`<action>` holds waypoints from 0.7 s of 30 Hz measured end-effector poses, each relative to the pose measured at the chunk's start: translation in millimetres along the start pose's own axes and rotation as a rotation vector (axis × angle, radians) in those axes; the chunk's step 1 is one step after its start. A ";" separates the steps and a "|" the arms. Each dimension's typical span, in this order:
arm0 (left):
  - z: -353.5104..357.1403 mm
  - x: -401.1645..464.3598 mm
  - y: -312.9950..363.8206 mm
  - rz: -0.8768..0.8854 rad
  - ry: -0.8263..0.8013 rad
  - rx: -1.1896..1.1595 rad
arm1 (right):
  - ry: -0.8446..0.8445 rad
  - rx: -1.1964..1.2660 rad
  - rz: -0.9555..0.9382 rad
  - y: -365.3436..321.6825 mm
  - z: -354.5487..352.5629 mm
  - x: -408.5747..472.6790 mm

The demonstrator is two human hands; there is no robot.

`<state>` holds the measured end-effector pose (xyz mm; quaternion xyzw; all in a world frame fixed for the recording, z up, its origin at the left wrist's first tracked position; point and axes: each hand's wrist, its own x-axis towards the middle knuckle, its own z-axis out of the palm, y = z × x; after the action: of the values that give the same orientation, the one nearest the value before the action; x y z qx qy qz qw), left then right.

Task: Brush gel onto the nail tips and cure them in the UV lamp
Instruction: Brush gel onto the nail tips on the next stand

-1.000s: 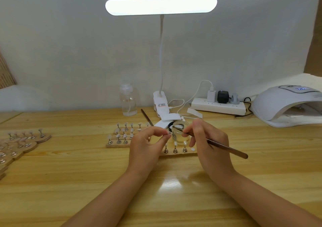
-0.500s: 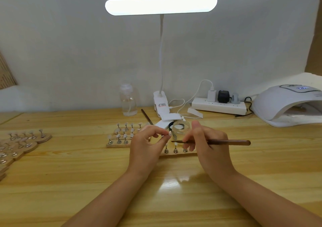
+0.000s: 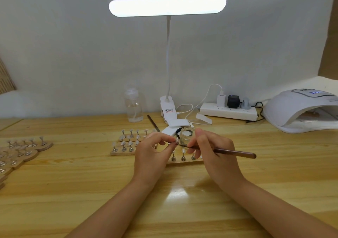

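My left hand [image 3: 151,153] pinches a small metal stand with a white nail tip [image 3: 176,141] on its end, held above the table. My right hand [image 3: 210,151] grips a thin brown brush [image 3: 234,153], whose bristle end touches that nail tip. Just behind the hands stands a small clear gel jar [image 3: 187,134], open. Under the hands lies a wooden holder [image 3: 182,160] with more nail tips on stands. A white UV lamp [image 3: 301,109] sits at the far right, its display lit.
Another wooden holder [image 3: 124,146] of nail tips lies left of the hands; several more [image 3: 20,151] fill the left edge. A second brush [image 3: 153,122], a clear bottle [image 3: 133,106], a desk lamp base [image 3: 168,109], and a power strip [image 3: 228,112] line the back.
The brush left the gel jar, swung level, and its bristle end moved left onto the nail tip. My left hand kept holding the stand.
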<state>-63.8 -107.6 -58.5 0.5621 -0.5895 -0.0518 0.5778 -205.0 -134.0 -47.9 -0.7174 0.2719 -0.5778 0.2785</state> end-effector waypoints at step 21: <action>-1.3 -0.8 5.4 0.095 -0.117 -0.143 | -0.122 -0.280 -0.164 10.4 -4.1 1.4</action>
<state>-66.3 -104.3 -54.7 0.4868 -0.6431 -0.0990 0.5829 -209.5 -142.6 -53.6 -0.8026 0.2728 -0.5105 0.1439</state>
